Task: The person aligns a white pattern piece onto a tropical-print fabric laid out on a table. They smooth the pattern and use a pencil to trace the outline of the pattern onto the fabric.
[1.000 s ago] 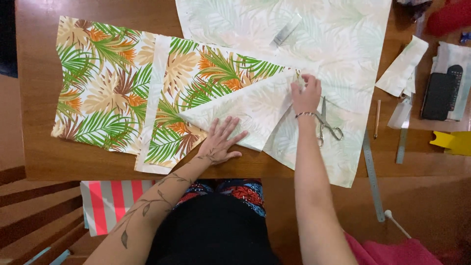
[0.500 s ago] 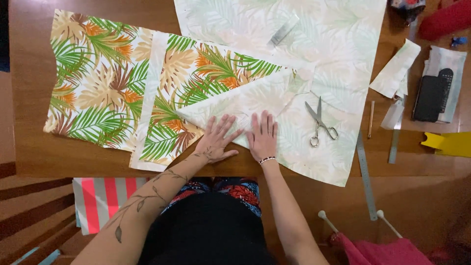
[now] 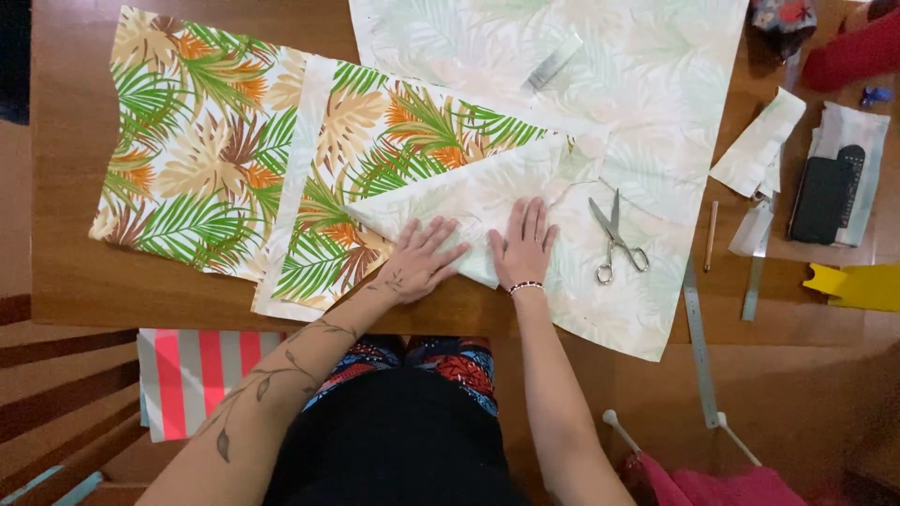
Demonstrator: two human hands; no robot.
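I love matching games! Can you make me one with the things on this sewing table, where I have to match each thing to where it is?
Things:
1. scissors
2. pencil
3. yellow shape
4. right hand

Places:
A. flat on the folded pale cloth, beside the left hand
B. at the table's right edge
C. lying on the pale cloth, to the right of both hands
D. on the bare wood, just right of the scissors

Pairs: 1-C, 2-D, 3-B, 4-A
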